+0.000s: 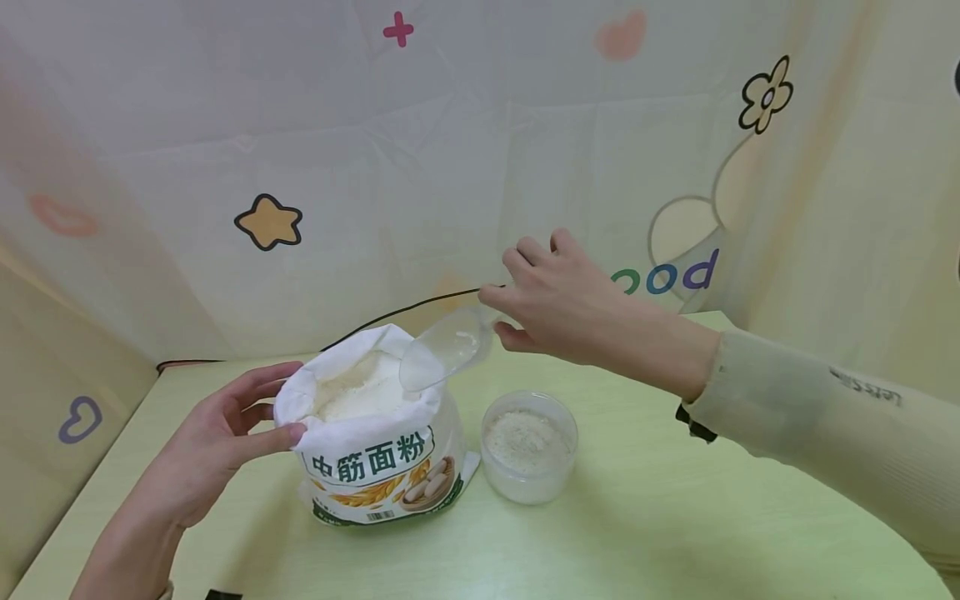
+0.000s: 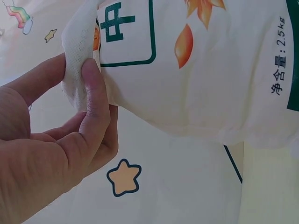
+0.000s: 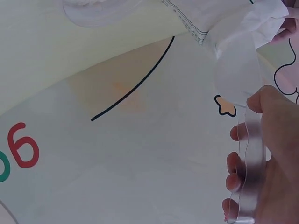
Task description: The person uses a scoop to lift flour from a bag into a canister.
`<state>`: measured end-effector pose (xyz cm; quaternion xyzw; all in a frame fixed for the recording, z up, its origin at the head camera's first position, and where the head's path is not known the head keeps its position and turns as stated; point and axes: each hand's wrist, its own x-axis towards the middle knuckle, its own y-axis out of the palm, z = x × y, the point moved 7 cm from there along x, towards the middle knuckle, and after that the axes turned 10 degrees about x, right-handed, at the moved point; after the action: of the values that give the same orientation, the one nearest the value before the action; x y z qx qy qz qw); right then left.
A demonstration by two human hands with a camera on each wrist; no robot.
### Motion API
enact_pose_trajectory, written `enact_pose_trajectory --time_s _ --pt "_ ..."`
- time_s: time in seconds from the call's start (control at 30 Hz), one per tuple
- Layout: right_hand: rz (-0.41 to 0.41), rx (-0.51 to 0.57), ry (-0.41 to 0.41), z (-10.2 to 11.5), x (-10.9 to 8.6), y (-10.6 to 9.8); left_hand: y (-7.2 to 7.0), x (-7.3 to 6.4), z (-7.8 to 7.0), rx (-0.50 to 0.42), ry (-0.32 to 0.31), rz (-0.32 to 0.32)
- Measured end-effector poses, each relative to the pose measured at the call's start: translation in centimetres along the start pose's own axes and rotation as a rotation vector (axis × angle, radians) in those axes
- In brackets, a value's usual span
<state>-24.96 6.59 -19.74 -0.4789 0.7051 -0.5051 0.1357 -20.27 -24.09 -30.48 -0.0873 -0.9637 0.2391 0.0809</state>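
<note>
Already, the clear tub (image 1: pixel 528 490) has flour (image 1: pixel 527 442), with plenty left in the bag (image 1: pixel 375 500). The left hand (image 1: pixel 213 442) pinches its edge (image 2: pixel 76 39); the right hand (image 1: pixel 558 304) grips the scoop (image 1: pixel 446 350).

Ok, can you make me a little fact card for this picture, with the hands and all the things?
Left hand: pinches the bag at its rim
Right hand: holds the scoop by its handle
Bag: standing open, white powder inside
Scoop: see-through, tip at the bag's mouth; can't tell if it touches the powder
Tub: round, clear, beside the bag, some powder in it
Table: pale, under the bag and tub
Curtain: behind, with a yellow star
</note>
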Motion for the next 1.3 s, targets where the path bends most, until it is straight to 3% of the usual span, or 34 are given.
enact_pose_trajectory --time_s 0.17,0.43,0.9,1.3 --pt "0.048 -0.027 0.020 0.6 0.6 -0.1 0.0 0.0 0.0 -0.020 -0.002 0.003" --pt "0.189 -0.005 0.093 1.3 1.6 0.2 0.0 0.0 0.0 -0.015 -0.013 -0.003" --pt "0.409 -0.097 0.178 2.9 3.5 -0.1 0.1 -0.1 -0.1 -0.033 -0.009 -0.009" --pt "0.476 -0.148 0.224 4.8 4.7 -0.3 0.0 -0.1 -0.2 -0.025 -0.004 -0.010"
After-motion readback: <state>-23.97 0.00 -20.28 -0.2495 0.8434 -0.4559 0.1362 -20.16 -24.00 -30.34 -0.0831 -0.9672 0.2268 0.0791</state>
